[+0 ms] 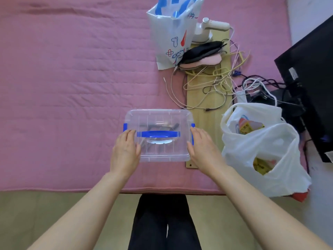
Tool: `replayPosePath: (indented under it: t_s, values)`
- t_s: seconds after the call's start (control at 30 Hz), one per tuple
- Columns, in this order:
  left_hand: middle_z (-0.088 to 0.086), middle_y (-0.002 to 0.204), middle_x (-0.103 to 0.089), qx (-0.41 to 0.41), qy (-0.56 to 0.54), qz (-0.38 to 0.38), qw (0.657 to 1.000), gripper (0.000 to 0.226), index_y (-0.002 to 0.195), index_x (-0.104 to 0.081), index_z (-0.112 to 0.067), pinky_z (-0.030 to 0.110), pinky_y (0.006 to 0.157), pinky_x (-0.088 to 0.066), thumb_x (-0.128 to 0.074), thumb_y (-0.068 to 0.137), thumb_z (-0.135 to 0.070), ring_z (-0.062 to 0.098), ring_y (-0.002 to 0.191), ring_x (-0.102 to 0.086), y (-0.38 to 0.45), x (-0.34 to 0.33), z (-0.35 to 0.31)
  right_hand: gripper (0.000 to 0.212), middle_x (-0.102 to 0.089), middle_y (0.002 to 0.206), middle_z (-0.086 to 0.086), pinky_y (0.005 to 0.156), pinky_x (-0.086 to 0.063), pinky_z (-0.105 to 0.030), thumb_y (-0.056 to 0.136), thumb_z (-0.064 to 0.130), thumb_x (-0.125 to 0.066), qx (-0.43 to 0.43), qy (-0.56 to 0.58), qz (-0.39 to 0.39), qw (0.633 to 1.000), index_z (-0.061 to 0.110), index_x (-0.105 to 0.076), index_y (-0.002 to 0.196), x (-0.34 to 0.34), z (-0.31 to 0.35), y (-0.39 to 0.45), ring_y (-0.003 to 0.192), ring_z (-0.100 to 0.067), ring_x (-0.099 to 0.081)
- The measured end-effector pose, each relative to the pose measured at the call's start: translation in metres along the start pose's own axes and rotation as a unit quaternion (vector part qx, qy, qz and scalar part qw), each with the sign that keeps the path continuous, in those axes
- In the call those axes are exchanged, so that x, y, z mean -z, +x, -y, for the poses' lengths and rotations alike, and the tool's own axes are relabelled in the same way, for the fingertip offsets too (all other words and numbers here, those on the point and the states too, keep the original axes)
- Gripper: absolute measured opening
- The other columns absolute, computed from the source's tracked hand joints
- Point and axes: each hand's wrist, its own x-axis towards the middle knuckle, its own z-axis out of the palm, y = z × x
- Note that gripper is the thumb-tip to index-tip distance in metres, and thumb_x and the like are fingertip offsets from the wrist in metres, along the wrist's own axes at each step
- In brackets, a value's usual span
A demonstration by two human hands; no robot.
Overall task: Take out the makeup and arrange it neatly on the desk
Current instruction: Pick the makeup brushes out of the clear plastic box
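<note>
- The pink quilted cover [72, 78] is what carries everything; I take it as the working surface. It looks soft and padded, so in my judgement small upright items will not stand steadily on it.
- A white plastic bag [261, 150] sits toward the right near corner, open at the top, with yellow packets showing inside. It is just beside my right forearm and looks limp enough to slump if nudged.
- The clear storage box [160, 136] lies close to the near edge, a little right of centre, its right end overlapping a pale wooden board [207, 98]. The lid is still on, with a blue carry handle [158, 134] across the top and a blue clip [125, 126] at each end. Dark items show faintly through the lid; I cannot identify them.
- Handling judgement: rigid, thin-walled plastic, smooth and probably light. Best purchase is at the two end clips, not the slick side walls.
- My left hand [125, 150] rests flat against the box's left end, fingers straight, gripping nothing.
- My right hand [202, 148] rests likewise against the right end, fingers straight, fingertips by the clip.
- Loose cables [216, 82] are tangled across the board behind the box.
</note>
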Motion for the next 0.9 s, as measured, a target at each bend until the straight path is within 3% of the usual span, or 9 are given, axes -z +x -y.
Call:
replayPosePath:
  t_s: [0.1,0.17,0.3,0.43,0.57,0.67,0.77,0.9]
  values:
    - [0.016,0.145,-0.039,0.036,-0.031,-0.015,0.999,0.053,0.140,-0.040,-0.001,0.044,0.107,-0.034,-0.055,0.089,-0.008,0.033,0.132,-0.037,0.024,-0.017,0.023,0.054,-0.023,0.155,-0.017,0.117,-0.020,-0.037,0.100,0.022,-0.039,-0.036,0.008,0.004,0.999,0.006,-0.023,0.149,-0.023,-0.010,0.026,0.142,-0.031,-0.023]
    - [0.012,0.148,-0.035,0.102,-0.093,-0.022,0.990,0.054,0.144,-0.035,-0.004,0.041,0.110,-0.030,-0.052,0.092,-0.011,0.029,0.134,-0.035,0.038,-0.027,0.035,0.054,-0.018,0.156,-0.018,0.115,-0.023,-0.040,0.100,0.018,-0.038,-0.072,0.041,-0.010,0.997,0.012,-0.020,0.150,-0.036,-0.016,0.040,0.142,-0.033,-0.022]
    - [0.003,0.132,-0.052,0.231,-0.242,-0.065,0.940,0.039,0.132,-0.048,-0.013,0.041,0.099,-0.043,-0.050,0.094,-0.021,0.020,0.109,-0.054,0.057,-0.041,0.047,0.062,-0.019,0.157,-0.008,0.115,-0.026,-0.041,0.100,0.021,-0.038,-0.125,0.173,-0.023,0.977,0.020,-0.006,0.153,-0.057,-0.023,0.059,0.143,-0.026,-0.023]
    - [-0.004,0.110,-0.061,0.242,-0.290,-0.102,0.920,0.018,0.109,-0.059,-0.022,0.041,0.089,-0.049,-0.054,0.093,-0.028,0.014,0.095,-0.057,0.062,-0.056,0.050,0.062,-0.029,0.154,-0.008,0.110,-0.027,-0.037,0.101,0.028,-0.037,-0.183,0.218,-0.044,0.958,0.016,-0.006,0.153,-0.073,-0.027,0.074,0.139,-0.025,-0.030]
    - [-0.008,0.101,-0.062,0.278,-0.350,-0.129,0.885,0.016,0.107,-0.058,-0.023,0.039,0.089,-0.048,-0.058,0.093,-0.030,0.014,0.093,-0.056,0.067,-0.066,0.053,0.059,-0.026,0.156,-0.004,0.111,-0.024,-0.032,0.102,0.032,-0.037,-0.179,0.252,-0.073,0.948,0.018,-0.011,0.153,-0.087,-0.033,0.085,0.142,-0.021,-0.027]
    - [-0.015,0.092,-0.060,0.266,-0.350,-0.153,0.885,0.016,0.108,-0.060,-0.022,0.035,0.083,-0.046,-0.055,0.095,-0.031,0.017,0.090,-0.057,0.065,-0.073,0.054,0.054,-0.035,0.152,-0.001,0.104,-0.025,-0.020,0.102,0.033,-0.037,-0.172,0.281,-0.114,0.937,0.019,-0.021,0.151,-0.098,-0.038,0.088,0.139,-0.019,-0.034]
    - [-0.012,0.094,-0.062,0.245,-0.323,-0.173,0.898,0.016,0.107,-0.060,-0.026,0.030,0.076,-0.044,-0.052,0.096,-0.034,0.021,0.090,-0.061,0.059,-0.081,0.054,0.047,-0.053,0.139,-0.008,0.084,-0.028,-0.012,0.102,0.028,-0.038,-0.177,0.273,-0.176,0.929,0.018,-0.032,0.148,-0.105,-0.041,0.087,0.124,-0.028,-0.050]
    - [-0.005,0.100,-0.065,0.233,-0.296,-0.187,0.907,0.022,0.111,-0.063,-0.021,0.037,0.083,-0.049,-0.051,0.097,-0.033,0.022,0.090,-0.063,0.056,-0.089,0.059,0.044,-0.068,0.103,-0.015,0.067,-0.027,-0.020,0.102,0.026,-0.037,-0.176,0.250,-0.210,0.929,0.020,-0.037,0.146,-0.110,-0.039,0.084,0.092,-0.034,-0.060]
